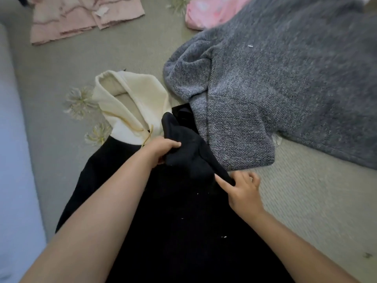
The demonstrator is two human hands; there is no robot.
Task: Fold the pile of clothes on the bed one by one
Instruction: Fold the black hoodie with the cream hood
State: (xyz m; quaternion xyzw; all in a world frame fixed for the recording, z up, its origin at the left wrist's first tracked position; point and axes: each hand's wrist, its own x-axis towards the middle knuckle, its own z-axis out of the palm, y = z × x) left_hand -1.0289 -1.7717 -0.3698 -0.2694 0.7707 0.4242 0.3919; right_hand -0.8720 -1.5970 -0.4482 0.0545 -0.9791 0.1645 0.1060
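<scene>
Black hoodie point(163, 211), one, cream-hooded: my left hand point(161, 150) and right hand point(242, 190) both pinch its soft sleeve point(189, 152); one nubbly grey sweater point(285, 94) beside.

Both forearms reach forward; left hand point(161, 149) has fingers curled in a grip; right hand point(242, 190) pinches.

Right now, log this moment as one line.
garment: black hoodie, cream hood | left hand: grips black sleeve | right hand: pinches sleeve | beside: grey sweater
</scene>
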